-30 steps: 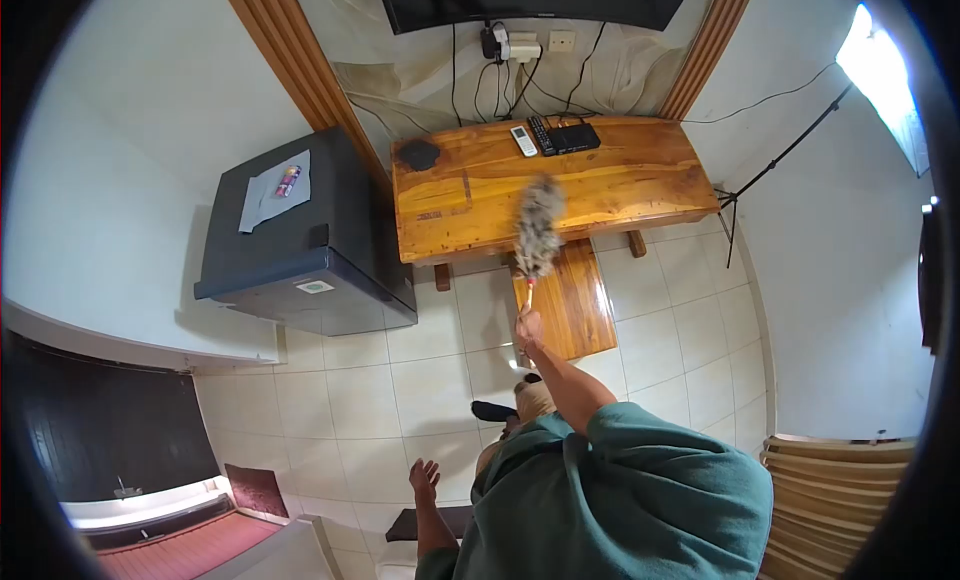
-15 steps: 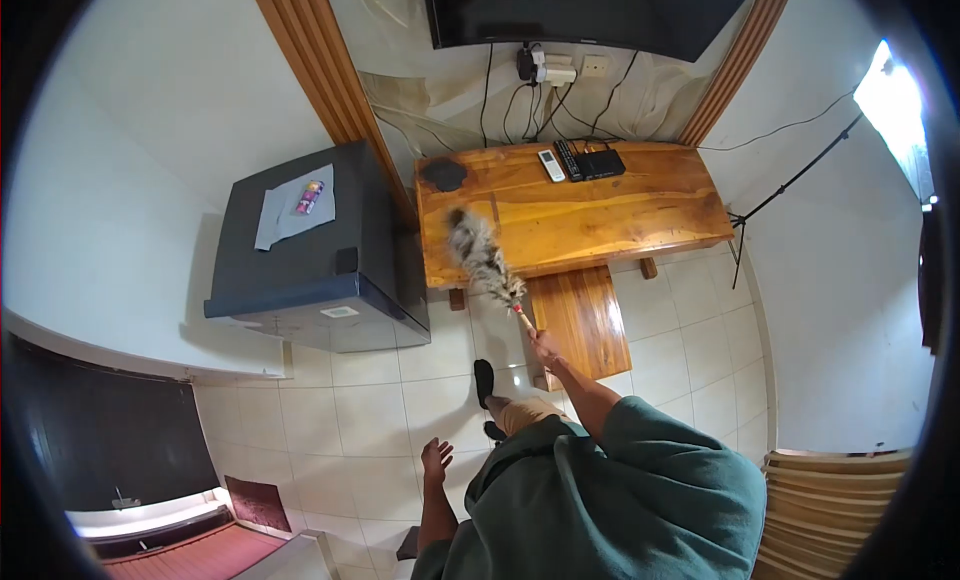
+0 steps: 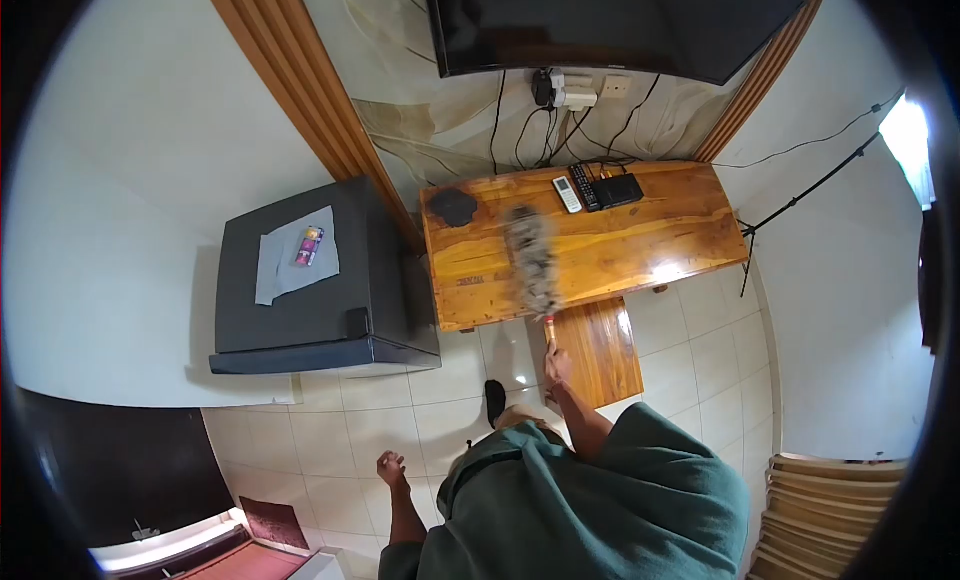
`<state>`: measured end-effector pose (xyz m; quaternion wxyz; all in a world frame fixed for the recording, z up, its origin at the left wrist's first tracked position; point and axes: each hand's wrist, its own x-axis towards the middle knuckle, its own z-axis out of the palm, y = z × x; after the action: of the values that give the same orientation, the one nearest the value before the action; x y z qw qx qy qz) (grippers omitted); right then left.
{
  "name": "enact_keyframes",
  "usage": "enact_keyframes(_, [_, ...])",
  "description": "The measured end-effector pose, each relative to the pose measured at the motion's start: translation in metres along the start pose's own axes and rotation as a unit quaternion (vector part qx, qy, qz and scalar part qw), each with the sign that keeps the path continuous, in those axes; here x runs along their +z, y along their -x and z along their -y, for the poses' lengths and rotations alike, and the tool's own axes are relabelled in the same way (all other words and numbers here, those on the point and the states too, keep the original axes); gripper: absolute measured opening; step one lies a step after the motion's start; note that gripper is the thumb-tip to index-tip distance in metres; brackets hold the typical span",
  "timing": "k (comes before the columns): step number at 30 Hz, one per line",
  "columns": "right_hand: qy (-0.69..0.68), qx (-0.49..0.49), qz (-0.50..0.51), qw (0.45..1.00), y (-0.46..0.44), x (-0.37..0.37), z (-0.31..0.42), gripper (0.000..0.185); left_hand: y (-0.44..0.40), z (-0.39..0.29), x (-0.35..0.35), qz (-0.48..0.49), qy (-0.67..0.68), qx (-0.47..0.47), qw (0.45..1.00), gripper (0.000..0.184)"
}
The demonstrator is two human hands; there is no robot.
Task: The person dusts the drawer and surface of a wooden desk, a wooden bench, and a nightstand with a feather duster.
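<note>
My right hand [image 3: 559, 365] is wrapped round the handle of a feather duster [image 3: 533, 265]. The duster's grey-brown feathers, blurred by motion, reach over the wooden table [image 3: 690, 220], left of its middle. Whether they touch the wood, I cannot tell. Behind the feathers on the table lie a white remote [image 3: 567, 194], a black remote [image 3: 584, 187] and a black box [image 3: 619, 190]. A dark patch [image 3: 453, 207] is at the table's left end. My left hand [image 3: 392, 467] hangs over the floor at my side, holding nothing, its fingers loosely bent.
A small dark fridge [image 3: 290, 330] stands left of the table, with a cloth [image 3: 285, 270] and a pink-purple can [image 3: 309, 246] on top. A lower wooden bench [image 3: 600, 355] juts out in front. Above are a television [image 3: 610, 25] and hanging cables. A light stand [image 3: 800, 195] is at right.
The duster has swung right across the table, from near its left end, and my right hand has moved slightly right. My left hand has shifted left and its fingers have curled somewhat.
</note>
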<state>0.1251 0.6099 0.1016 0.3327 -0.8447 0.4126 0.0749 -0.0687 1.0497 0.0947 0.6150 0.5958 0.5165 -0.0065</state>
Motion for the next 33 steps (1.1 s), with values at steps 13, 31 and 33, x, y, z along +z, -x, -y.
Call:
enact_keyframes(13, [-0.051,-0.135,0.122,0.982,-0.102,0.028,0.15,0.062,-0.027,-0.055,0.055,0.051,-0.028,0.036,0.998,0.03])
enact_keyframes(31, [-0.143,0.042,0.023,0.989,0.021,0.041,0.006,0.068,-0.095,-0.051,-0.002,0.14,-0.142,0.0,0.98,0.023])
enact_keyframes(33, [-0.169,0.023,0.07,0.983,0.051,0.045,-0.019,0.067,-0.101,-0.062,-0.008,0.188,-0.15,-0.012,0.971,0.032])
